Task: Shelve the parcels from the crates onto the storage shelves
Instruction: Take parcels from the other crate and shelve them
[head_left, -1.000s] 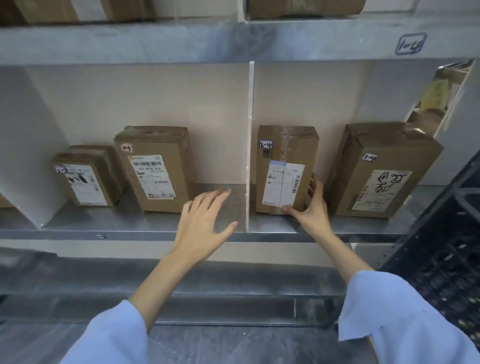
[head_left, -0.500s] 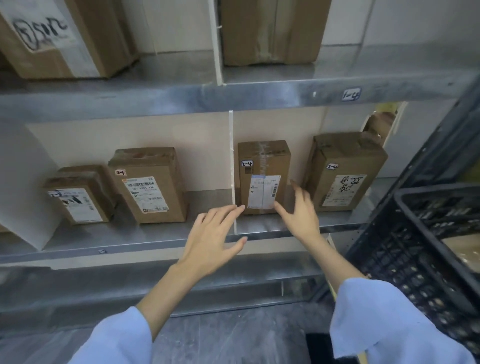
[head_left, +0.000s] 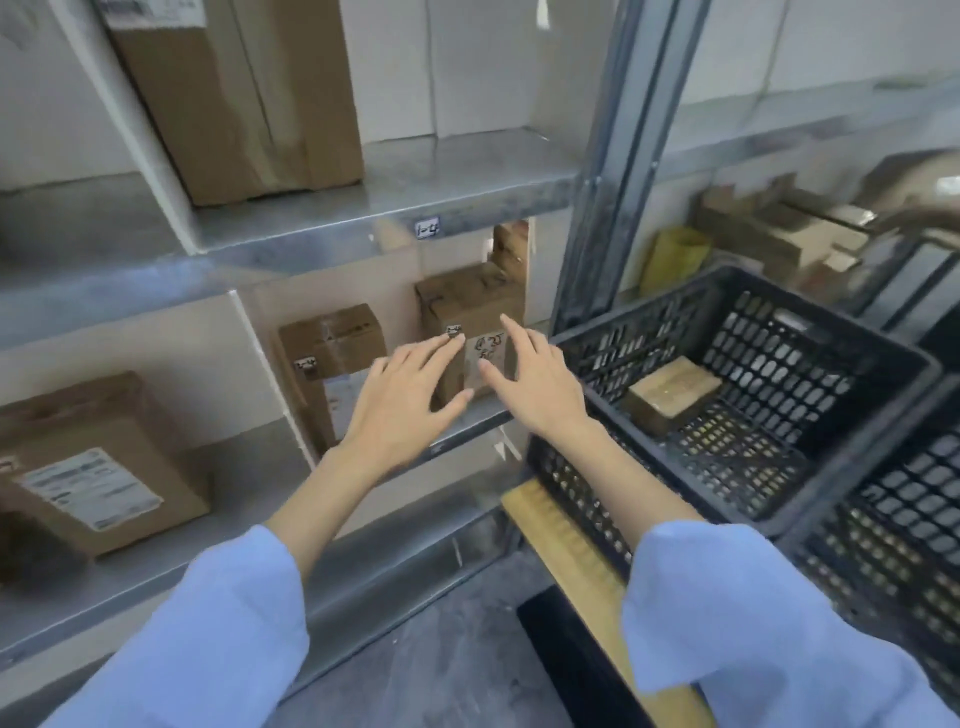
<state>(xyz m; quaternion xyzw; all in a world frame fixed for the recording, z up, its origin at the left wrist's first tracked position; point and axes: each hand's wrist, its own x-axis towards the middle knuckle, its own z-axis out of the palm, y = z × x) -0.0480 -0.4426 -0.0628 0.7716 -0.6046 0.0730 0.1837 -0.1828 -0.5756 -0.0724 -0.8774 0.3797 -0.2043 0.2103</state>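
My left hand (head_left: 400, 402) and my right hand (head_left: 535, 384) hang open in the air in front of the grey metal shelf (head_left: 452, 434), holding nothing. Behind them stand two brown parcels: one with a white label (head_left: 332, 345) and one with handwriting on its label (head_left: 467, 304). A black plastic crate (head_left: 753, 499) sits to the right of my right hand. One small brown parcel (head_left: 672, 392) lies on its floor.
A larger labelled parcel (head_left: 88, 467) stands on the same shelf at the left. A tall box (head_left: 244, 93) stands on the upper shelf (head_left: 415, 202). A metal upright (head_left: 613, 156) divides the shelving. A second black crate (head_left: 898, 545) stands at the right on a wooden board (head_left: 566, 551).
The view has swung right, bringing the crates into sight. My right hand has come off the labelled parcel, and both hands have drifted right and closer together.
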